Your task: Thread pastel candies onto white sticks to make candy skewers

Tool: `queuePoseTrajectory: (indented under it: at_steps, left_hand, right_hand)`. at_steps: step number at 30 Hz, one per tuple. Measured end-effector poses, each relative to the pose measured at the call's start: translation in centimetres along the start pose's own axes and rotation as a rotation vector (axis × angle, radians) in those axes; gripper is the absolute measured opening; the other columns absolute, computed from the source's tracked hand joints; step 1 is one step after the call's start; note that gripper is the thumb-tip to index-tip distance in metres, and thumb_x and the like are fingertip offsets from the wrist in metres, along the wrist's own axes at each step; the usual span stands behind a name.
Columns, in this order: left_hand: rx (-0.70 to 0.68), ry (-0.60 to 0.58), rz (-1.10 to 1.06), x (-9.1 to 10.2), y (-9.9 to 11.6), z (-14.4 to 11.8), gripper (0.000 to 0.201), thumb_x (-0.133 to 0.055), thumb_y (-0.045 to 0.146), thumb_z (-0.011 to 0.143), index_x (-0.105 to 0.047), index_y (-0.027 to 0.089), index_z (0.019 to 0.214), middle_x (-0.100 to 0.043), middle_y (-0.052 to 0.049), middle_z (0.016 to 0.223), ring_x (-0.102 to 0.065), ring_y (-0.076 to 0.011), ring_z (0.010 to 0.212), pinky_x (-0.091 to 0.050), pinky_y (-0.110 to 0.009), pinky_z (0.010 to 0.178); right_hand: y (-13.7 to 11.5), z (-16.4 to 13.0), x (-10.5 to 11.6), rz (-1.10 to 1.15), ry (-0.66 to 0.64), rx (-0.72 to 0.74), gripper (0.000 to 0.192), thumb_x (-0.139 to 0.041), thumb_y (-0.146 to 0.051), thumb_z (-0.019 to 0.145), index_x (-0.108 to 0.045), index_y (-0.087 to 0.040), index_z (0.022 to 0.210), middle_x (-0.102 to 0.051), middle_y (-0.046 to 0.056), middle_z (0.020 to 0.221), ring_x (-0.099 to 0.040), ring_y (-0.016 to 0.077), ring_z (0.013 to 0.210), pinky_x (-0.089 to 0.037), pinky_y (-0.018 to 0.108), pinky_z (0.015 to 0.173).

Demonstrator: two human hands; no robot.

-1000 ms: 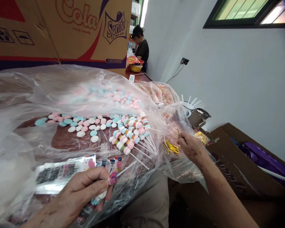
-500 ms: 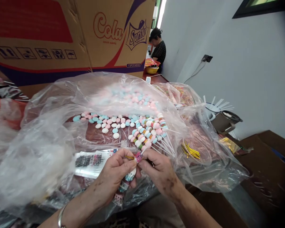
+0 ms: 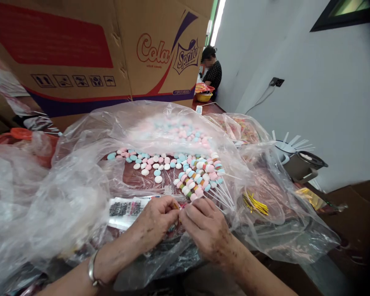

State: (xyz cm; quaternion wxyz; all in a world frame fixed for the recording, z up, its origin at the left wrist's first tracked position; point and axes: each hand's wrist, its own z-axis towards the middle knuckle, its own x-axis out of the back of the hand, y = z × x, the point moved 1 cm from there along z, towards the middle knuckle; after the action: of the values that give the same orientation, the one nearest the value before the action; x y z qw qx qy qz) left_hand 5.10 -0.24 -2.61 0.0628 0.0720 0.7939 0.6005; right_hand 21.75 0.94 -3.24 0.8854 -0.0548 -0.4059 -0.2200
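My left hand (image 3: 160, 218) is closed in a pinch, a bit of gold twist tie (image 3: 175, 205) showing at its fingertips. Meeting it, my right hand (image 3: 205, 226) has its fingers pressed together at the pink neck of a printed plastic bag of candy (image 3: 172, 230). Most of that bag is hidden behind my hands. Just beyond them lie several skewers of pastel candies (image 3: 194, 176) with white sticks pointing right. Flat printed bags (image 3: 126, 209) lie beside my left hand. A bundle of gold twist ties (image 3: 255, 203) rests to the right.
Loose pink, blue and white candies (image 3: 157, 166) spread over clear plastic sheeting (image 3: 80, 185). A large carton (image 3: 160, 86) stands behind. At right are a cup of white sticks (image 3: 280, 150) and a dark jug (image 3: 305, 166). Another person (image 3: 213, 74) sits in the background.
The view has shifted, so the scene sits farther right and lower. My hands have closed together at the bag's neck, and the lower bag, visible before, is now mostly hidden.
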Motion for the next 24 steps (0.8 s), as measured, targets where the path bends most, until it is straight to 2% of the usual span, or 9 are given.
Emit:
queuePoseTrajectory:
  at_steps: [2, 3, 5, 9, 13, 15, 19, 22, 24]
  left_hand:
    - [0.078, -0.195, 0.059, 0.4, 1.0, -0.1, 0.003, -0.062, 0.017, 0.067, -0.064, 0.017, 0.064, -0.060, 0.004, 0.058, -0.052, -0.0131, 0.051, -0.046, -0.022, 0.047]
    - [0.104, -0.277, 0.097, 0.5, 1.4, -0.2, 0.007, -0.061, 0.013, 0.064, -0.066, 0.017, 0.062, -0.062, 0.004, 0.059, -0.053, -0.0129, 0.052, -0.046, -0.022, 0.048]
    - [0.138, -0.369, 0.148, 0.7, 2.0, -0.4, 0.014, -0.056, 0.009, 0.060, -0.068, 0.016, 0.058, -0.063, 0.004, 0.058, -0.052, -0.0121, 0.051, -0.044, -0.020, 0.047]
    - [0.180, -0.374, 0.168, 0.9, 1.8, -0.7, 0.016, -0.056, 0.009, 0.060, -0.070, 0.017, 0.058, -0.064, 0.004, 0.057, -0.051, -0.0123, 0.051, -0.040, -0.019, 0.045]
    - [0.174, -0.409, 0.256, 1.2, 1.4, -0.6, 0.010, -0.059, 0.011, 0.061, -0.067, 0.017, 0.061, -0.059, 0.004, 0.056, -0.049, -0.0128, 0.051, -0.036, -0.020, 0.043]
    - [0.057, -0.338, 0.380, 1.1, 1.3, -0.5, 0.009, -0.058, 0.011, 0.063, -0.061, 0.018, 0.057, -0.053, 0.005, 0.053, -0.044, -0.0119, 0.051, -0.032, -0.021, 0.045]
    - [-0.342, 0.079, 0.782, 0.1, 0.8, 0.0, 0.017, -0.053, 0.008, 0.074, -0.055, 0.020, 0.061, -0.054, 0.001, 0.057, -0.044, -0.0154, 0.054, -0.037, -0.027, 0.054]
    - [-0.599, 0.317, 0.972, -0.7, 0.0, 0.3, 0.022, -0.044, 0.004, 0.083, -0.060, 0.019, 0.078, -0.065, -0.008, 0.075, -0.056, -0.0242, 0.068, -0.048, -0.037, 0.067]
    - [-0.814, 0.448, 0.996, -1.1, -0.7, 0.0, 0.023, -0.044, 0.005, 0.089, -0.064, 0.017, 0.093, -0.069, -0.015, 0.095, -0.062, -0.0304, 0.090, -0.050, -0.046, 0.082]
  right_hand:
    - [0.5, 0.2, 0.5, 0.049, -0.085, 0.139, 0.031, -0.038, -0.011, 0.103, -0.067, -0.014, 0.093, -0.068, 0.008, 0.101, -0.054, 0.0213, 0.086, -0.042, 0.037, 0.074]
    - [0.7, 0.3, 0.7, 0.072, -0.140, 0.192, 0.027, -0.041, -0.011, 0.102, -0.067, -0.015, 0.092, -0.068, 0.007, 0.107, -0.054, 0.0206, 0.088, -0.041, 0.037, 0.073]
    - [0.8, 0.6, 1.1, 0.110, -0.254, 0.248, 0.020, -0.050, -0.013, 0.100, -0.065, -0.017, 0.089, -0.068, 0.005, 0.105, -0.053, 0.0191, 0.086, -0.039, 0.035, 0.067]
    - [0.6, 1.3, 1.8, 0.158, -0.344, 0.281, 0.017, -0.053, -0.018, 0.100, -0.064, -0.018, 0.087, -0.066, 0.004, 0.088, -0.052, 0.0186, 0.079, -0.037, 0.035, 0.063]
    - [-0.1, 0.9, 2.0, 0.125, -0.348, 0.218, 0.020, -0.046, -0.014, 0.100, -0.064, -0.016, 0.091, -0.064, 0.007, 0.086, -0.051, 0.0203, 0.075, -0.038, 0.035, 0.061]
    - [-0.5, 0.6, 1.4, 0.036, -0.319, 0.141, 0.025, -0.039, -0.009, 0.098, -0.063, -0.015, 0.092, -0.063, 0.009, 0.085, -0.051, 0.0216, 0.073, -0.037, 0.036, 0.061]
    - [-0.6, 0.4, -0.9, -0.129, -0.084, -0.101, 0.031, -0.035, -0.004, 0.095, -0.058, -0.017, 0.079, -0.056, 0.006, 0.069, -0.048, 0.0205, 0.064, -0.033, 0.033, 0.057]
    - [0.6, 0.8, -2.8, -0.019, 0.088, -0.362, 0.028, -0.042, -0.012, 0.096, -0.052, -0.021, 0.071, -0.055, 0.003, 0.065, -0.049, 0.0182, 0.061, -0.035, 0.030, 0.056]
    - [1.6, 1.2, -3.5, 0.198, 0.161, -0.616, 0.025, -0.045, -0.018, 0.095, -0.051, -0.022, 0.070, -0.056, 0.000, 0.064, -0.050, 0.0159, 0.060, -0.038, 0.027, 0.056]
